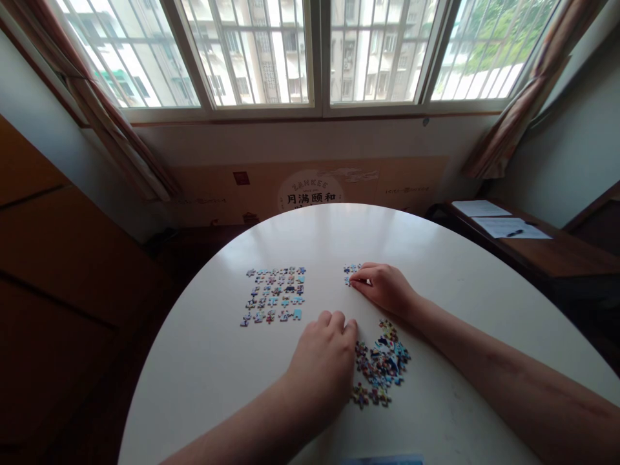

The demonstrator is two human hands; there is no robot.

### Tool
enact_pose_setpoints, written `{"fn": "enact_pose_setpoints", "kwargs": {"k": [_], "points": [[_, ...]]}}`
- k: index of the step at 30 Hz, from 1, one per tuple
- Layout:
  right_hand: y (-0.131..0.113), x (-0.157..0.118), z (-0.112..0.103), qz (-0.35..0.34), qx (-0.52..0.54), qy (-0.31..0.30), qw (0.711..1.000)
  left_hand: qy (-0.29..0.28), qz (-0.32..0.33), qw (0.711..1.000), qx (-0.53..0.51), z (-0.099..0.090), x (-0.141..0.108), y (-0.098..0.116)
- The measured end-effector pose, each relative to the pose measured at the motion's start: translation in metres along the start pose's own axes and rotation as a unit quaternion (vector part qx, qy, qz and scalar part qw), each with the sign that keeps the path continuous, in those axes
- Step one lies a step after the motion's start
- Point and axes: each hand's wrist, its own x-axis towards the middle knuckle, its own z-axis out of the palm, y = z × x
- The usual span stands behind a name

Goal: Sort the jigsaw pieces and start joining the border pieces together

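Observation:
My right hand [385, 288] reaches across the white round table with thumb and index finger pinched on a small jigsaw puzzle piece [347, 281]. Just above its fingertips lie a few light blue and white puzzle pieces [349, 268], partly covered by the hand. My left hand [327, 358] is at the left edge of a heap of loose puzzle pieces [385, 358]. Its fingers are curled, and the fingertips are hidden, so I cannot make out what is in them. To the left, separate puzzle pieces [276, 290] are laid out in several rows.
The white table [203, 381] has a curved far edge. A blue-edged flat item [382, 460] shows at the bottom. On the right, a brown side table [571, 248] holds papers [513, 227] and a dark pen [515, 233]. Behind stands a printed cardboard panel [411, 177] beneath barred windows.

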Motion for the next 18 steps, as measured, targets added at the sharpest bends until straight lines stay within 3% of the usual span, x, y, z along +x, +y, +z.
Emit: {"fn": "enact_pose_setpoints", "kwargs": {"k": [11,18], "points": [[0.0020,-0.0019,-0.0008,0.002,0.017,0.003,1.000,0.012,0.009,1.000,0.005,0.0001,-0.0009,0.0003],[0.0051,-0.0022,-0.0077,0.010,0.069,-0.013,0.997,-0.024,0.014,1.000,-0.006,-0.0085,-0.0014,0.0006]]}}
